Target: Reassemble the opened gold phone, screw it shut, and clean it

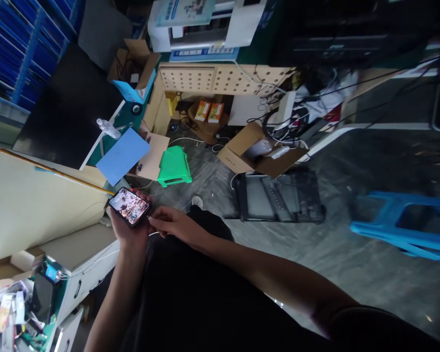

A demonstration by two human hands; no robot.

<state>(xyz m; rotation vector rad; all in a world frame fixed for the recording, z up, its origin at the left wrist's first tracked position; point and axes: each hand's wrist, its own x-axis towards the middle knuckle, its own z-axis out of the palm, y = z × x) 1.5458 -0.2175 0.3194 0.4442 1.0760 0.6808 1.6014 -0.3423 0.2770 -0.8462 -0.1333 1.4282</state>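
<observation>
My left hand (126,230) grips a smartphone (129,206) with a lit screen, held above my lap beside the desk edge. My right hand (170,224) is at the phone's lower right end, its fingers pinched on a thin white cable that trails down toward my lap. Both forearms reach in from the bottom of the head view over my dark clothing.
A pale desk (29,205) and white drawer unit (84,264) stand at left. On the floor are a green stool (174,166), open cardboard boxes (258,154), a dark tray-like panel (278,198) and tangled cables. A blue plastic stool (403,225) lies at right.
</observation>
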